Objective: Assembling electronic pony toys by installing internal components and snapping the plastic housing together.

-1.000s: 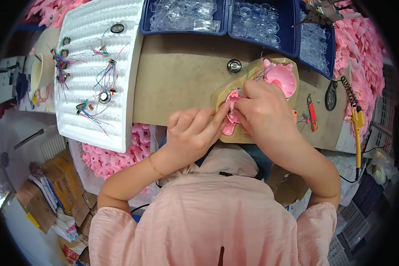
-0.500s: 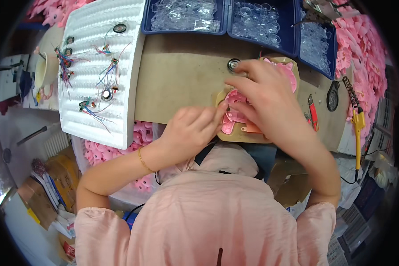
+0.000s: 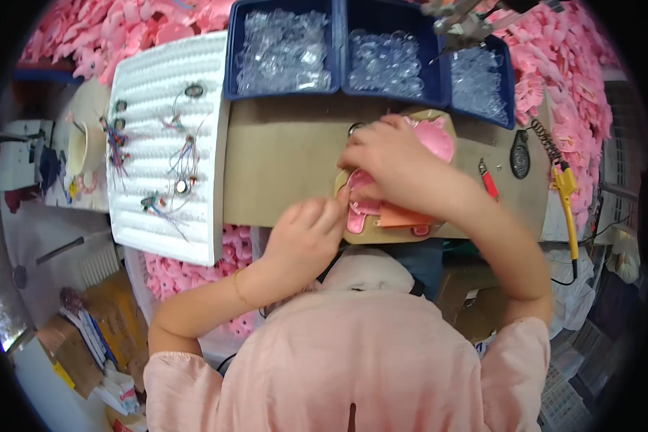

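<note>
A pink plastic shell point(image 3: 358, 222) lies in a tan holder point(image 3: 396, 235) near the front edge of the table. At the shell's left side, my left hand point(image 3: 304, 232) is closed, its fingertips pressed against the rim. My right hand point(image 3: 398, 157) arches over the shell from the right with bent fingers, its thumb reaching down inside; whatever is between those fingers is hidden. An orange piece point(image 3: 405, 216) sits beside the shell under my right wrist. A rounder pink part point(image 3: 433, 139) occupies the far right of the holder. A small round speaker point(image 3: 354, 129) shows partly behind my right fingers.
White foam tray point(image 3: 158, 158) with wired components stands left. Blue bins point(image 3: 336, 50) of clear plastic parts line the back. At right lie red-handled cutters point(image 3: 489, 183), a black oval part point(image 3: 520, 154) and a yellow soldering iron point(image 3: 567, 191). Pink parts point(image 3: 572, 93) are heaped beyond.
The view has shifted, so the bins and table appear lower. My right hand has curled in more over the shell, its fingers less spread. My left hand stays at the shell's left edge.
</note>
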Tool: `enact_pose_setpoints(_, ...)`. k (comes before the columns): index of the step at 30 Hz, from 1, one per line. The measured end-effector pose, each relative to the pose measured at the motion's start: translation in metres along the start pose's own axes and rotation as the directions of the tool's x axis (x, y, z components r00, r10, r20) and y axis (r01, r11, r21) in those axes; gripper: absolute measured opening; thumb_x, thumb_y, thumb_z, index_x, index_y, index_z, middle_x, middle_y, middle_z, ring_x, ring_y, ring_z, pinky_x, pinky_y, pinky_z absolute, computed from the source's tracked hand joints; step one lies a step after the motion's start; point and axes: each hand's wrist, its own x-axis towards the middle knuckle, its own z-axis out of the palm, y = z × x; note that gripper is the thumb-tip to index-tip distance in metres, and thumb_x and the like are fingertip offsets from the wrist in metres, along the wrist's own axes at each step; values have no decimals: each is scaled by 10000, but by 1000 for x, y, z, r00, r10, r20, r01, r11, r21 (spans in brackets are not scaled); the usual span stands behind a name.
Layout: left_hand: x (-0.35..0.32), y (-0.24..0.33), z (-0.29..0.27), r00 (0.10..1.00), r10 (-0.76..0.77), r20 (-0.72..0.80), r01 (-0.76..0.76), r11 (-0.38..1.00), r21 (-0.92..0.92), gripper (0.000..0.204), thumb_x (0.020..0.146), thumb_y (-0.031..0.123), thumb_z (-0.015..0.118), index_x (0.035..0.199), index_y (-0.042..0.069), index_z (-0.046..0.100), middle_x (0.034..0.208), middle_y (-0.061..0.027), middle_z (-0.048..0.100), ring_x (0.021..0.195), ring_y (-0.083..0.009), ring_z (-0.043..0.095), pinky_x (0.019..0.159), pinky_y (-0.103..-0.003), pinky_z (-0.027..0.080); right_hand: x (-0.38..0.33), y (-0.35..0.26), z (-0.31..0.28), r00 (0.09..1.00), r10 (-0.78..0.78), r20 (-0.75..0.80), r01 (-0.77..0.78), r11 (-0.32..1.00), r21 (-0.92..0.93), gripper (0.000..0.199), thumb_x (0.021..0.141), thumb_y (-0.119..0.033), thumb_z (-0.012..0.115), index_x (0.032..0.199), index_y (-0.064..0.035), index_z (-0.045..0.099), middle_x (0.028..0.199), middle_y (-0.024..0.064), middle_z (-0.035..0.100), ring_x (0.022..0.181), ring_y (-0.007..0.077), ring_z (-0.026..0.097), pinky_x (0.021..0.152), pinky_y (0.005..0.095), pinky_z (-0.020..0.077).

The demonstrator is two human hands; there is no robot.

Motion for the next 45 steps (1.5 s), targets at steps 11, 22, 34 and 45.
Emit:
enact_pose_setpoints(11,94,-11,6,930,-304,-207,199,890,-409,146,702,153,678,776,54,599,854,-62,535,825,-259,491,741,-363,391,-95,-1,-21,895,417,-159,-277,798,535,142,758,-70,634,869,1,580,922,87,542,806,204,550,693,278,439)
enact_pose_setpoints(22,82,-7,8,881,-452,142,250,189,-950,119,843,86,588,849,-22,538,774,-68,617,710,-89,588,616,-236,462,-104,-30,-1,858,346,-379,-109,844,524,142,740,-48,666,858,-9,597,797,88,574,725,183,566,600,281,450)
enact_pose_setpoints(34,99,-7,7,905,-422,55,290,519,-804,209,757,193,660,879,29,617,791,-63,590,733,-198,548,707,-303,409,-38,23,-4,641,214,-737,32,952,304,128,753,-20,655,871,18,621,734,68,619,617,139,583,565,246,456)
enact_pose_setpoints(45,88,-21,3,970,-118,212,226,132,-965,175,793,41,605,957,-6,644,915,-75,634,886,-136,565,796,-266,436,-87,-1,14,759,496,-422,158,488,858,164,763,102,560,905,23,545,898,88,564,805,135,556,727,246,458)
